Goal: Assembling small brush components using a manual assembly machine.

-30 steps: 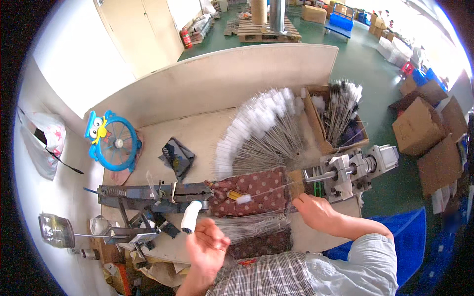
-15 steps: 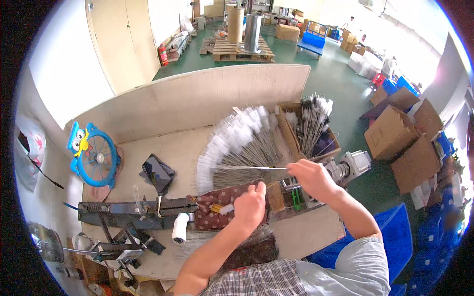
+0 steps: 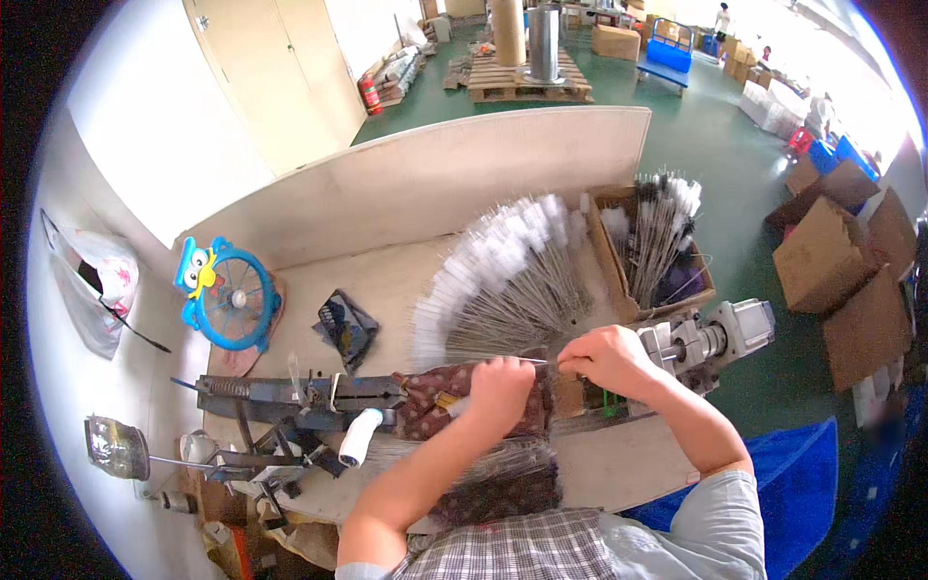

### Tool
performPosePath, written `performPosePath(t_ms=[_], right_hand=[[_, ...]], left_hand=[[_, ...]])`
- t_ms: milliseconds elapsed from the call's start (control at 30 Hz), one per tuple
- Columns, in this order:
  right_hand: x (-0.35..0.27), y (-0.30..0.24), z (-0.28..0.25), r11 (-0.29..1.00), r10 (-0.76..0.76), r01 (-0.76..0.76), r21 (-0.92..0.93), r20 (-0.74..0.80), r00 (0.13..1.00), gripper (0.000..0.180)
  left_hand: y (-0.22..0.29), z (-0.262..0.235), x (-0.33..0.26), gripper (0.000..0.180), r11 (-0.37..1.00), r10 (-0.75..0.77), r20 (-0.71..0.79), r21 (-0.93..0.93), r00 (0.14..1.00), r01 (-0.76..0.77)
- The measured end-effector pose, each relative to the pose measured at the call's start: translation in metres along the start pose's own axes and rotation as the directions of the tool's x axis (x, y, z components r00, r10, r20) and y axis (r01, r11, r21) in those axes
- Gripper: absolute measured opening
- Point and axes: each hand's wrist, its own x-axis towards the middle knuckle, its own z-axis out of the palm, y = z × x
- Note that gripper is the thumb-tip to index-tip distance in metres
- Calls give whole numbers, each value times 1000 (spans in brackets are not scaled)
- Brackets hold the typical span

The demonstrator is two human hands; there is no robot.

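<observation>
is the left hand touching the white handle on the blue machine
Apart. The head view shows the left hand up on the patterned cloth, with bare cloth and machine between it and the white handle.

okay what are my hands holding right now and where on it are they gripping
Both hands pinch one thin wire: the left hand near its left end, the right hand near its right end, just above the patterned cloth.

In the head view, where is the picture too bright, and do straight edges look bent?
Head view: the upper right floor is overexposed near the cardboard boxes; the partition board curves from fisheye distortion; both hands, left hand and right hand, look sharp and evenly lit.
</observation>
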Motion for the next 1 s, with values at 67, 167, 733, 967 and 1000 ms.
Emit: performPosePath(t_ms=[67, 167, 733, 967, 1000], right_hand=[[8, -15, -8, 1000, -22, 21, 21, 74, 997, 18], [20, -34, 9, 967, -253, 253, 11, 7, 967, 15], [82, -124, 116, 898, -439, 439, -22, -95, 893, 9], [80, -130, 106, 918, -394, 392, -50, -31, 919, 8], [81, -126, 103, 892, -450, 447, -69, -31, 893, 6]], left_hand=[[-29, -6, 17, 13, 983, -52, 13, 177, 999, 49], [-46, 1, 2, 21, 969, -83, -130, 220, 988, 111], [-57, -36, -169, 32, -735, -580, 475, -655, 661, -175], [-80, 9, -156, 44, 308, -678, 242, -764, 694, 567], [-75, -13, -148, 40, 214, -656, 344, -768, 671, 603]])
